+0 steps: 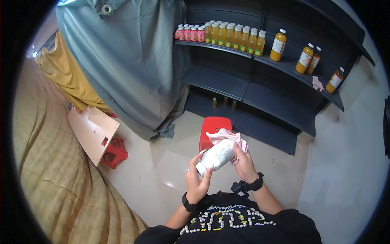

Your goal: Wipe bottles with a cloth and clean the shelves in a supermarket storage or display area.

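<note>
A white bottle (221, 155) with a white cap lies tilted between my hands, its cap end toward the lower left. My left hand (198, 179) grips it near the cap, thumb on one side and fingers on the other. A pink cloth (224, 134) is bunched around the bottle's base end. My right hand (245, 164) is closed on the cloth and the base of the bottle, with the thumb along its side. Some of the right fingers are hidden behind the cloth and bottle.
A red stool (209, 124) stands just beyond my hands. Dark shelves (219, 79) hold rows of yellow bottles (233, 37), pink bottles (191, 34) and larger orange bottles (304, 59). Another pink cloth (317, 83) lies on the shelf. At left, a wooden board (91, 128) rests by another red stool (118, 153).
</note>
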`<state>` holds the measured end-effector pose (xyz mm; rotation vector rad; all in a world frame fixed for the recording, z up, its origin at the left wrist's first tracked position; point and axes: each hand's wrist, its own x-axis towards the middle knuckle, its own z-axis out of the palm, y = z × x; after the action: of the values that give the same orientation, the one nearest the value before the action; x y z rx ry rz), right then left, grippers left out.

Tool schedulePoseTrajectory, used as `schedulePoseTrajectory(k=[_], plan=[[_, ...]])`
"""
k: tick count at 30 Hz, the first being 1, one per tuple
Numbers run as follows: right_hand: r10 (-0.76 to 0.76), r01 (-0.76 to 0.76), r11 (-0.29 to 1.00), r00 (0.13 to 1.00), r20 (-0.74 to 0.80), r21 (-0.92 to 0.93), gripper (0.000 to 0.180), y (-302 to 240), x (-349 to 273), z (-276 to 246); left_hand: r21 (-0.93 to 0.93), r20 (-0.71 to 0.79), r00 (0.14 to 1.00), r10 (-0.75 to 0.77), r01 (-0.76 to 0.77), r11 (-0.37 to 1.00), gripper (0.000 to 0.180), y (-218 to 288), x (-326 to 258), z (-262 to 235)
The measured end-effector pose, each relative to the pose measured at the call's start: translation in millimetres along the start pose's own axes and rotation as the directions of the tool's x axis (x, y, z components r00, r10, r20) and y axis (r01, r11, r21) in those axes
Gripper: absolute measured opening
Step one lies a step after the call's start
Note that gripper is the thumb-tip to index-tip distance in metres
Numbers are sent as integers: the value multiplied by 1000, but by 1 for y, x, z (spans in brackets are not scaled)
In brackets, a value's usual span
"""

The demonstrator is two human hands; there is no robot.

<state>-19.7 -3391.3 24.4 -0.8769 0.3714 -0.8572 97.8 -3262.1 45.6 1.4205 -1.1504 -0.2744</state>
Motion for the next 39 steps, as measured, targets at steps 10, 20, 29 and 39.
schedulePoseTrajectory(k=[10,20,29,39], plan=[[220,-159,842,974,-60,515,40,-17,23,-7,-149,168,974,-154,179,972,61,-23,8,25],[206,-266,739,964,169,618,45,5,23,-3,-23,27,1000,10,-9,1000,69,-42,16,45],[231,-214,786,972,46,580,48,-30,27,-31,-114,234,971,-46,75,991,72,-32,29,39],[42,24,815,994,-100,578,46,-37,25,-42,-102,273,958,-93,125,987,69,-34,37,58]])
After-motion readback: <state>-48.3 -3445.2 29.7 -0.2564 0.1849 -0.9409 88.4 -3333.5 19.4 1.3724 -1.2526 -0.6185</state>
